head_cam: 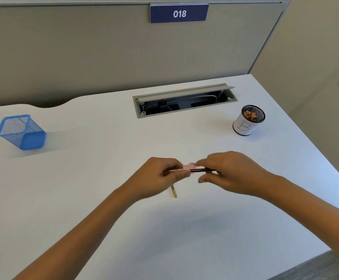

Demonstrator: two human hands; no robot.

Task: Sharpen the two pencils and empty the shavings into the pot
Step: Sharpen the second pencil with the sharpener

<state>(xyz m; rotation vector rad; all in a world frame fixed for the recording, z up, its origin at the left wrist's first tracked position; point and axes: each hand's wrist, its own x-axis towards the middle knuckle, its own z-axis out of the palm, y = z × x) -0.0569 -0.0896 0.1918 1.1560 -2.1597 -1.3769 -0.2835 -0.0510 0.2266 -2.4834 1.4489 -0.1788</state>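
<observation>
My left hand (160, 176) pinches a small pink sharpener (189, 167) over the middle of the white desk. My right hand (231, 172) grips a dark pencil (202, 170) that lies level and points left into the sharpener. A second pencil, yellowish (174, 192), rests on the desk just below my left hand, mostly hidden by it. The pot (245, 126), a black mesh cup wrapped in white paper marked "B", stands at the back right with brown shavings inside.
A blue mesh basket (22, 132) stands at the far left of the desk. An open cable tray (184, 102) is sunk into the desk at the back. A grey partition with a "018" sign rises behind. The desk's right edge runs diagonally beside the pot.
</observation>
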